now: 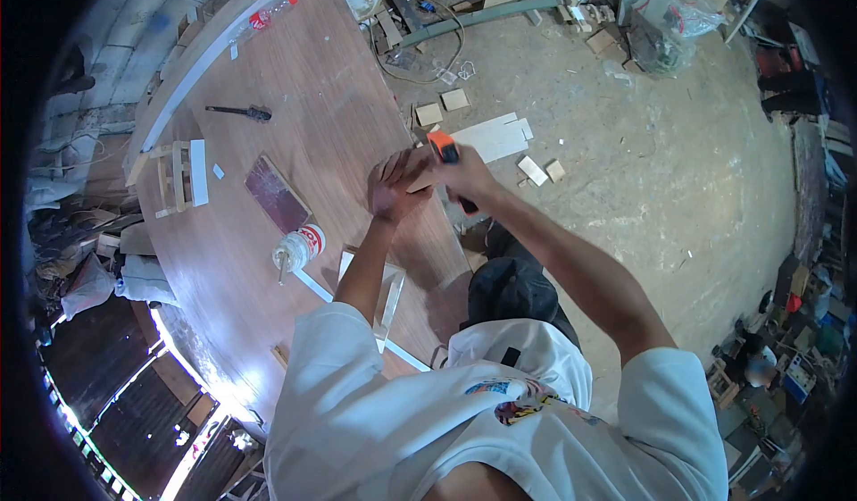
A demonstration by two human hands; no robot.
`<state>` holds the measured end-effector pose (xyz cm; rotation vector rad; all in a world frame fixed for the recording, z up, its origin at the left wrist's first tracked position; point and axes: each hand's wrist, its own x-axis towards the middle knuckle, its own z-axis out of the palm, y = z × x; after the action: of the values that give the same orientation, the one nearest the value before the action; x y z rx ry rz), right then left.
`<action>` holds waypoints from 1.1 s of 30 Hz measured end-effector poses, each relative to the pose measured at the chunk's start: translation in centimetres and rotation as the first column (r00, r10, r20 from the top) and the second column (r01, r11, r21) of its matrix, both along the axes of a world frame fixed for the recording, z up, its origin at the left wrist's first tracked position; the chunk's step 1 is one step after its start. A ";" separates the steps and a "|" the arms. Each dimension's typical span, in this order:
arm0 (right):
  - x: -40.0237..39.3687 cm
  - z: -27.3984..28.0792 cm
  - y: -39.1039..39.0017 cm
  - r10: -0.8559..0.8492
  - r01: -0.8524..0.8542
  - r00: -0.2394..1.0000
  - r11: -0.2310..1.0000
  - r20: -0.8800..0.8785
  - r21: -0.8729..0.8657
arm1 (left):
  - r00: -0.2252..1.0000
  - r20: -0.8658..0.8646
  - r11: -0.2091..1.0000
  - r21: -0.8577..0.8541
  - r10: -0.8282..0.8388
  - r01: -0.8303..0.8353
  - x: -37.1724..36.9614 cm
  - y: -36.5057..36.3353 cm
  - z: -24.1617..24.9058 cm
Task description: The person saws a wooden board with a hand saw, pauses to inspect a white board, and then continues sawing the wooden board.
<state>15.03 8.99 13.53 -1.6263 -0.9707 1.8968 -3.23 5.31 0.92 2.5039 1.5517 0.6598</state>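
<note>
My right hand (466,178) is closed around an orange-and-black handled tool (444,147) at the table's edge; its working end is hidden, so its exact kind does not show. Close beside it, my left hand (390,188) presses down at the edge, fingers bent over what looks like a small piece of wood (420,182). A white bottle with red lettering (308,242) lies on its side left of my left forearm. Beyond it is a dark reddish-brown rectangular board (277,193). Partly behind my left arm rests a small pale frame (390,297).
On the wooden table (312,81) are a dark slim tool (238,111), a small slatted wooden piece (183,177) and a red-capped bottle (261,19). Wood offcuts (491,137) lie on the floor to the right. A filled plastic bag (669,37) stands farther off. Another person (757,363) is at far right.
</note>
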 end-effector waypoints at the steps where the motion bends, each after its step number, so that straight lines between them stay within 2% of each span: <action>1: 0.5 0.1 -1.6 -0.016 0.016 1.000 0.999 0.003 0.052 | 1.000 0.002 1.000 0.006 0.001 -0.001 0.1 0.1 0.5; 3: 0.9 -1.2 -6.0 -0.082 0.087 0.996 0.982 -0.035 0.168 | 0.997 0.018 0.991 -0.110 0.079 -0.077 0.5 0.0 1.6; 4: 1.4 -2.3 -8.3 -0.053 0.052 0.999 0.971 -0.004 0.233 | 0.997 0.019 0.991 -0.106 0.080 -0.078 0.3 0.2 1.1; 6: 2.5 -5.0 -12.3 -0.025 0.016 0.999 0.956 0.027 0.293 | 0.986 -0.168 0.999 0.036 -0.005 0.011 -0.5 0.2 -0.3; 7: 3.1 -6.6 -13.9 0.006 -0.035 0.997 0.912 0.072 0.408 | 0.986 -0.169 0.999 0.038 -0.006 0.012 -0.6 0.2 -0.2; 8: 3.3 -7.8 -15.1 0.029 -0.087 0.992 0.856 0.121 0.510 | 0.993 -0.121 0.999 -0.040 -0.004 -0.001 -0.6 0.0 -0.1; 9: 3.2 -8.7 -15.9 0.029 -0.087 0.992 0.857 0.121 0.508 | 0.997 -0.073 0.993 -0.118 0.005 -0.013 -0.5 -0.2 -0.1; 11: 2.7 -9.3 -16.5 -0.077 0.174 0.958 0.922 -0.277 0.345 | 0.996 -0.091 0.997 -0.083 -0.004 -0.003 -0.8 -0.4 -0.9; 13: 2.3 -9.7 -16.4 -0.086 0.202 0.935 0.927 -0.345 0.315 | 0.993 -0.115 0.999 -0.040 -0.006 0.002 -1.0 -0.1 -1.2; 15: 2.1 -9.5 -16.6 -0.107 0.234 0.906 0.933 -0.409 0.275 | 0.992 -0.130 0.991 -0.130 -0.003 -0.014 -0.9 -0.4 -0.9; 17: 2.3 -8.2 -16.1 -0.213 0.314 0.848 0.939 -0.485 0.137 | 0.994 -0.112 0.996 -0.093 -0.007 -0.004 -0.9 -0.2 -1.0; 18: 2.8 -7.3 -15.5 -0.213 0.315 0.849 0.939 -0.484 0.140 | 0.995 -0.094 0.998 -0.056 -0.010 0.005 -0.8 -0.2 -1.1; 19: 3.3 -5.6 -14.4 -0.065 0.114 0.980 0.959 -0.187 0.260 | 0.996 -0.093 0.999 -0.054 -0.011 0.006 -0.6 -0.2 -0.9; 20: 3.7 -4.7 -13.7 0.075 -0.115 0.987 0.944 0.140 0.309 | 0.996 -0.083 0.998 -0.056 -0.015 0.010 -0.5 -0.1 -0.6; 24: 2.7 -2.5 -11.0 0.029 -0.075 0.992 0.916 0.120 0.394 | 0.996 -0.085 0.996 -0.089 -0.013 0.005 -0.5 -0.1 -0.4; 26: 2.6 2.3 -8.8 0.055 -0.066 0.993 0.993 0.106 0.101 | 0.998 -0.060 0.992 -0.129 -0.007 -0.001 0.0 0.0 1.0; 27: 2.7 3.5 -8.4 0.058 -0.069 0.992 0.993 0.108 0.100 | 0.999 -0.036 0.986 -0.165 -0.005 -0.001 0.3 0.2 1.5; 28: 2.7 4.4 -8.1 0.034 -0.053 0.994 0.980 0.102 0.193 | 0.999 -0.034 0.986 -0.166 -0.002 -0.003 0.2 0.1 1.4; 29: 2.7 5.6 -7.8 0.011 -0.037 0.996 0.959 0.093 0.282 | 0.999 -0.022 0.993 -0.116 -0.025 0.023 0.1 0.0 1.3; 30: 2.9 7.1 -7.6 0.015 -0.042 0.995 0.958 0.095 0.283 | 0.999 -0.012 0.997 -0.061 -0.048 0.047 -0.1 0.1 1.1; 32: 3.7 10.8 -7.8 0.010 -0.007 0.990 1.000 -0.140 0.023 | 0.999 0.006 0.996 -0.070 -0.047 0.047 -0.2 0.2 1.3; 33: 4.0 12.2 -7.9 0.016 -0.014 0.990 1.000 -0.137 0.022 | 0.999 0.021 0.996 -0.077 -0.050 0.051 -0.2 0.2 1.4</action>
<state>19.06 1.12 25.77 -1.4591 -0.9449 1.9730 -3.44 5.51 2.35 2.4644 1.4732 0.6033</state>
